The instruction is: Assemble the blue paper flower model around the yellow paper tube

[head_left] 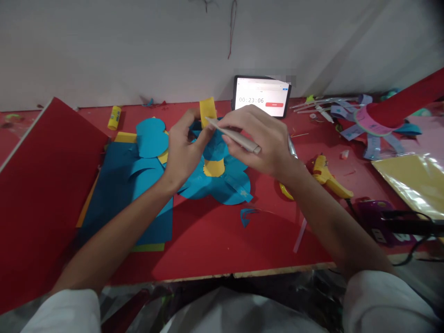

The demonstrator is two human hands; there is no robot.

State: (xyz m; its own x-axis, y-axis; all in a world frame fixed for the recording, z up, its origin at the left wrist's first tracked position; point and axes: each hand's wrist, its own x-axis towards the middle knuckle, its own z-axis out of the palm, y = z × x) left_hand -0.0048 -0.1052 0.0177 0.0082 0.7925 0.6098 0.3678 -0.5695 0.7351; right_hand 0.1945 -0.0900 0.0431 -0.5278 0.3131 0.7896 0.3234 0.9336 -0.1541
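Note:
My left hand [183, 148] is closed around the edge of a blue paper piece [214, 146] with a yellow paper strip [207, 109] standing up from it. Between the thumb and fingers of my right hand [265, 138] is a thin, pale rolled paper cone [243, 140]. Its pointed tip meets the left thumb, by the foot of the yellow strip. Below both hands lies a blue paper flower [231, 185] with rounded petals and a yellow band [213, 168] at its middle. My fingers hide part of the held paper.
Blue paper sheets [104, 185] with cut shapes lie left, beside a tilted red board [45, 194] and a glue stick [114, 118]. A tablet [262, 96] leans on the wall. Right are a yellow glue gun [329, 177], a purple box [376, 217] and wrapped yellow paper [412, 178].

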